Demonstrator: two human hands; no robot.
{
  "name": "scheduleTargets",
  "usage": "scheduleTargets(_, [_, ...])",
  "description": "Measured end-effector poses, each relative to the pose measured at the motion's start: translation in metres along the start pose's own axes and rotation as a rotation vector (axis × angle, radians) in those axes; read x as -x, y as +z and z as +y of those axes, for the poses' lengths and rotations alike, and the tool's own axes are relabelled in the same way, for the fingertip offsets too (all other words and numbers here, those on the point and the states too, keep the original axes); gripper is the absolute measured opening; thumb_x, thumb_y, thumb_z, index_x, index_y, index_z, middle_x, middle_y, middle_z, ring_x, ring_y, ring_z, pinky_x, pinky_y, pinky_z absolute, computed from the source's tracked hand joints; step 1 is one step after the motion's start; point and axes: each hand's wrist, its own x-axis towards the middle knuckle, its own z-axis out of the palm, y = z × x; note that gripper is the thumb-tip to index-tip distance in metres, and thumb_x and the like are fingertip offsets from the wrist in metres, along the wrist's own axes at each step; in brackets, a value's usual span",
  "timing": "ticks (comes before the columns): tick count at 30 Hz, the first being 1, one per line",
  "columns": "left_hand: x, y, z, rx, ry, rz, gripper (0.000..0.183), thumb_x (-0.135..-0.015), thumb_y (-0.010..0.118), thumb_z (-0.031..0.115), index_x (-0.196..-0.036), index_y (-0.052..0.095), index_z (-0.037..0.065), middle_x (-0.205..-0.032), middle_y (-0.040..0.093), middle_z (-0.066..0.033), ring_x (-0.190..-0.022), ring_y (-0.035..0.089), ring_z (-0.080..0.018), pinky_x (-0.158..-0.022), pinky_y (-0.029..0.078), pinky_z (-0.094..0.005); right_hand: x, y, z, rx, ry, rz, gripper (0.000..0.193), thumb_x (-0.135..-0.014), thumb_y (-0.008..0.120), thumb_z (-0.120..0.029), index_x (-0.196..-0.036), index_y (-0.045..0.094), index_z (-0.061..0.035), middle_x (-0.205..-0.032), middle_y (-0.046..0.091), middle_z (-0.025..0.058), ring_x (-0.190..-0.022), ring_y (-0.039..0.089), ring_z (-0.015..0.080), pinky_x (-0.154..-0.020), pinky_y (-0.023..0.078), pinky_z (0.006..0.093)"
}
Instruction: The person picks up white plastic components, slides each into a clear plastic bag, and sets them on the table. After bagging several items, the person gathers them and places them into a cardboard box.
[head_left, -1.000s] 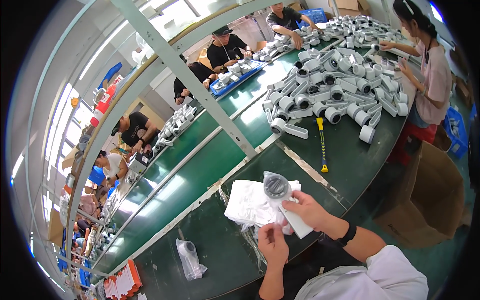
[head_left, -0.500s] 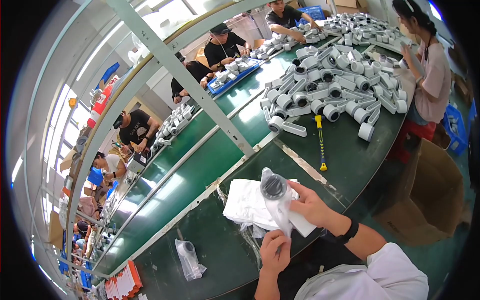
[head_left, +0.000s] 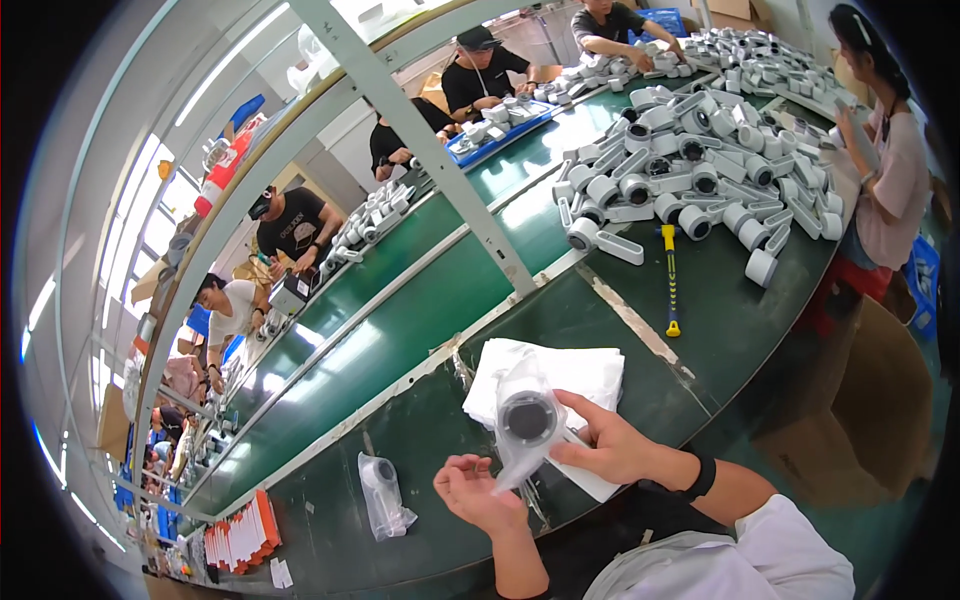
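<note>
Worktop (head_left: 330,540): dark green and scuffed, edges bowed by the wide lens, crossed by a pale worn strip (head_left: 635,322).
Heap of parts (head_left: 690,165): pale grey, with round ends and flat arms, piled toward the far right corner.
Co-worker in a pink top (head_left: 895,190): just beyond the right edge, beside the heap.
Carton (head_left: 860,400): brown, open-topped, below the right edge.
White stack (head_left: 600,365): thin, sheet-like layers, lying by the near edge.
Hammer (head_left: 671,280): yellow head close to the heap, handle pointing toward the near edge.
Orange-and-white bundle (head_left: 243,535): thin pieces in a row at the left end.
Right hand (head_left: 620,448): dark wristband (head_left: 703,478) behind; thumb and fingers pinching the wrapped part (head_left: 530,415) from the right.
Left hand (head_left: 485,495): fingers loosely curled beside the plastic's trailing end; cannot tell whether pinching it.
Wrapped part: above the white stack, near edge; clear plastic around it, round dark end facing up.
Second wrapped part (head_left: 380,480): lying left of both hands, apart from them.
</note>
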Motion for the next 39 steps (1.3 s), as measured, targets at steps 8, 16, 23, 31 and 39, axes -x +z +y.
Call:
scheduleTargets(8, [0.028, -0.007, -0.002, -0.328, 0.196, -0.398, 0.049, -0.074, 0.077, 0.000, -0.114, 0.049, 0.005, -0.108, 0.059, -0.0070, -0.094, 0.058, -0.0156, -0.081, 0.048, -0.0278, -0.007, 0.012, 0.013, -0.182, -0.046, 0.079, 0.073, -0.090, 0.064, -0.017, -0.151, 0.024, -0.0098, -0.065, 0.059, 0.0001, -0.057, 0.050, 0.0042, -0.055, 0.039, 0.0224])
scheduleTargets(16, [0.038, 0.012, 0.020, -0.610, 0.627, -0.940, 0.016, -0.069, 0.076, 0.000, -0.076, 0.062, 0.004, -0.071, 0.060, -0.0076, -0.061, 0.057, -0.0223, -0.058, 0.046, -0.0298, -0.013, 0.007, 0.016, -0.017, -0.079, 0.274, 0.069, -0.092, 0.057, -0.009, -0.150, 0.021, -0.0089, -0.084, 0.067, 0.0063, -0.068, 0.059, 0.0061, -0.056, 0.043, 0.0222])
scheduleTargets(23, [0.017, 0.005, 0.007, 0.103, -0.372, -0.296, 0.034, -0.097, 0.050, 0.027, -0.122, 0.048, 0.003, -0.117, 0.057, -0.0136, -0.101, 0.060, -0.0276, -0.088, 0.050, -0.0414, -0.004, 0.015, 0.006, -0.003, -0.010, 0.113, 0.072, -0.087, 0.062, -0.017, -0.149, 0.026, -0.0123, -0.071, 0.065, 0.0100, -0.062, 0.057, 0.0114, -0.062, 0.046, 0.0277])
scheduleTargets(31, [0.031, 0.012, 0.001, 0.256, -0.787, -0.341, 0.049, -0.099, 0.043, 0.041, -0.134, 0.045, 0.007, -0.120, 0.058, -0.0143, -0.112, 0.058, -0.0291, -0.092, 0.050, -0.0422, -0.007, 0.037, 0.004, 0.655, -0.342, 0.348, 0.059, -0.076, 0.075, -0.022, -0.128, 0.050, -0.0081, -0.086, 0.065, 0.0095, -0.062, 0.066, 0.0254, -0.056, 0.051, 0.0331])
scheduleTargets(39, [0.029, 0.005, 0.005, 0.226, -0.850, -0.469, 0.057, -0.098, 0.034, 0.056, -0.121, 0.051, 0.007, -0.093, 0.062, -0.0130, -0.067, 0.063, -0.0275, -0.051, 0.053, -0.0380, -0.021, 0.026, 0.006, 0.909, -0.864, 0.470, 0.026, -0.071, 0.076, -0.011, -0.094, 0.063, -0.0062, -0.087, 0.061, 0.0054, -0.068, 0.063, 0.0261, -0.055, 0.051, 0.0323])
